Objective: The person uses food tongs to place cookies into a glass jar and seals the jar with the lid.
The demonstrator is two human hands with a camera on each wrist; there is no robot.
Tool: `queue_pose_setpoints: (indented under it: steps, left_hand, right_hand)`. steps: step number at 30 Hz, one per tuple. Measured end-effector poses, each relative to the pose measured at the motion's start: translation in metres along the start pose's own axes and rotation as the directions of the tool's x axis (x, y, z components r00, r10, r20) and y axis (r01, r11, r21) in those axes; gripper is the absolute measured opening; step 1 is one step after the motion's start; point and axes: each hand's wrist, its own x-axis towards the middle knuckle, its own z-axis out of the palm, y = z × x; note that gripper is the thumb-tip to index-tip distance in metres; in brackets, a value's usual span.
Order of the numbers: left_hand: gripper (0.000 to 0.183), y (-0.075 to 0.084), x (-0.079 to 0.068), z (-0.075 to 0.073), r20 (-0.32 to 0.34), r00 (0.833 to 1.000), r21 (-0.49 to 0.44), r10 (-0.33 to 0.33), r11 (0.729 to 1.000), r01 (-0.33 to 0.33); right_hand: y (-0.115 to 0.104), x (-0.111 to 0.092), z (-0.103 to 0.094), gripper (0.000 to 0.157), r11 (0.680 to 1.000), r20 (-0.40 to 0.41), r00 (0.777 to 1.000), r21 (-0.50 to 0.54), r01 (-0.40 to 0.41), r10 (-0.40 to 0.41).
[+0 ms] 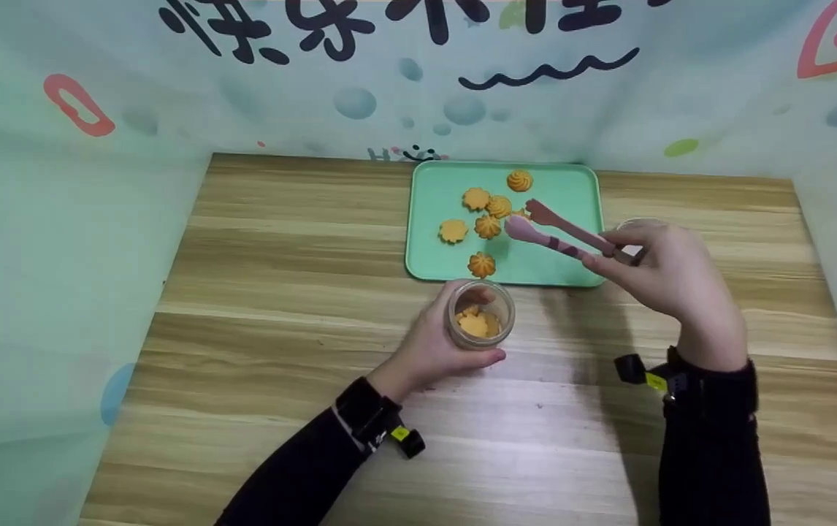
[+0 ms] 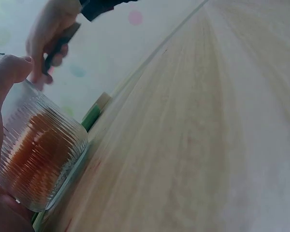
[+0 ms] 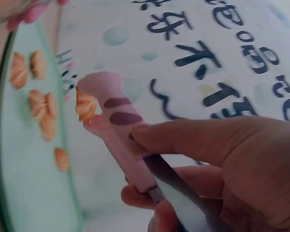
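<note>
My left hand [image 1: 437,343] grips a clear glass jar [image 1: 504,337] with its fingers round the side, in front of the tray. Several cookies [image 1: 478,324] lie in the jar; its ribbed wall [image 2: 53,121] shows in the left wrist view. With thumb and fingers my right hand [image 1: 670,274] pinches a pair of pink tongs [image 1: 557,245], held over the tray's right half. In the right wrist view the tong tips have a small swirled cookie [image 3: 86,104] between them, above the tray.
A green tray [image 1: 557,270] bears several flower-shaped and swirled cookies [image 1: 453,231] on the wooden table [image 1: 280,307]. A clear round rim [image 1: 637,221] is partly hidden behind my right hand. Printed cloth [image 1: 302,109] hangs along the table's back and sides.
</note>
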Motion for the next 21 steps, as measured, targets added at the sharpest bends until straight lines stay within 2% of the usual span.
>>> queue_pose_setpoints:
  steps: [3,5,8,12,15,18,21]
  left_hand:
    - [0.094,0.0,0.0,0.0,0.003,1.0,-0.009,-0.002,1.0,0.002]
    - [0.094,0.0,0.0,0.0,0.005,1.0,-0.013,-0.01,1.0,0.01]
    - [0.097,0.0,-0.001,0.0,0.003,0.999,-0.005,-0.051,0.999,0.051]
    - [0.098,0.001,-0.003,-0.001,0.005,0.995,-0.01,-0.102,0.995,0.102]
    - [0.097,0.001,-0.003,-0.001,0.01,0.996,-0.034,-0.092,0.995,0.092]
    - [0.096,0.001,-0.003,-0.001,0.013,0.997,-0.05,-0.07,0.996,0.07]
    - [0.095,0.0,-0.003,-0.001,0.012,0.998,-0.048,-0.059,0.997,0.059]
  right_hand:
    - [-0.012,-0.01,-0.009,0.017,0.994,-0.033,0.995,0.056,0.093,-0.091]
    - [-0.022,-0.017,-0.014,0.022,0.982,-0.049,0.984,0.073,0.174,-0.171]
    - [-0.035,-0.027,-0.019,0.03,0.95,-0.046,0.952,0.064,0.306,-0.304]
    - [-0.046,-0.036,-0.021,0.031,0.908,0.036,0.908,0.027,0.417,-0.418]
    - [-0.051,-0.04,-0.022,0.029,0.889,0.103,0.883,0.014,0.458,-0.457]
    - [-0.053,-0.042,-0.021,0.028,0.877,0.126,0.87,-0.006,0.481,-0.476]
    - [-0.055,-0.044,-0.022,0.029,0.881,0.13,0.877,-0.043,0.471,-0.462]
